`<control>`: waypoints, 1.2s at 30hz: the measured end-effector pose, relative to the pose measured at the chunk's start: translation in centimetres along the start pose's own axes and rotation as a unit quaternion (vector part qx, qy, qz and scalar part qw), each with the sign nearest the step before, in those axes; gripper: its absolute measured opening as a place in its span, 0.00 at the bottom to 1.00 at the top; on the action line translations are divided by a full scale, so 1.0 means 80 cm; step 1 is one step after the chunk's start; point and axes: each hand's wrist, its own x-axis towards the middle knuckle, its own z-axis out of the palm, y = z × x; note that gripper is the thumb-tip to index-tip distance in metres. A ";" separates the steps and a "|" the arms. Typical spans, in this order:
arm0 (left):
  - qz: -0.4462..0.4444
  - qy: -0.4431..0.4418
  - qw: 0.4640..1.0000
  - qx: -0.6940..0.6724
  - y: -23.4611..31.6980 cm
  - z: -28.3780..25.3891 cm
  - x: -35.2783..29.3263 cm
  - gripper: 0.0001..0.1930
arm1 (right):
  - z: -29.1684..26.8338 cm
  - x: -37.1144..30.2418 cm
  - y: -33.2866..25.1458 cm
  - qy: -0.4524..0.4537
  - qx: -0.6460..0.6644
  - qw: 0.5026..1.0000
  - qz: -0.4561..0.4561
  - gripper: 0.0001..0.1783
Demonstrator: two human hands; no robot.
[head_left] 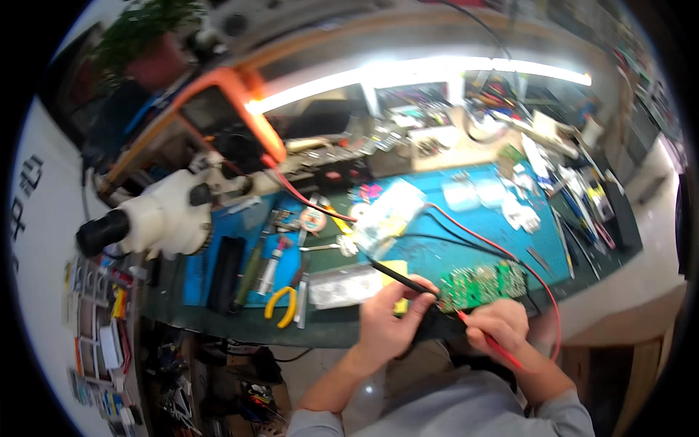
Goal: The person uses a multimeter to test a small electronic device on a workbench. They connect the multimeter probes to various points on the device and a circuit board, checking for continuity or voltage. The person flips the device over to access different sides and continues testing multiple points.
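My left hand (392, 318) is closed round a black test probe (397, 275), whose tip end is near the left edge of a green circuit board (477, 288). In my right hand (501, 325) is a red test probe (504, 352). Its front end points at the board's lower left edge; whether either tip touches cannot be made out. The board lies near the front edge of the bench, with its small parts blurred. A red lead (542, 285) loops from the right hand across the mat toward a clear plastic bag (393, 211).
A blue mat (455, 256) covers the bench. Left of the board lie yellow-handled pliers (281, 306), a clear flat plastic packet (342, 285) and several tools. A white microscope (164, 216) juts in at left. An orange-framed meter (247, 109) stands behind, beside a bright tube light (429, 71).
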 end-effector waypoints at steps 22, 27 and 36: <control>0.088 -0.023 0.995 -0.029 0.002 0.000 0.005 0.08 | 0.007 -0.002 0.001 -0.001 0.000 1.000 0.006 0.14; 0.100 -0.020 0.995 -0.016 0.001 -0.001 0.004 0.08 | 0.009 0.000 -0.001 0.001 -0.013 1.000 -0.001 0.14; 0.056 -0.011 0.998 0.019 0.005 0.003 0.008 0.09 | 0.004 0.006 0.001 -0.005 0.004 1.000 0.012 0.13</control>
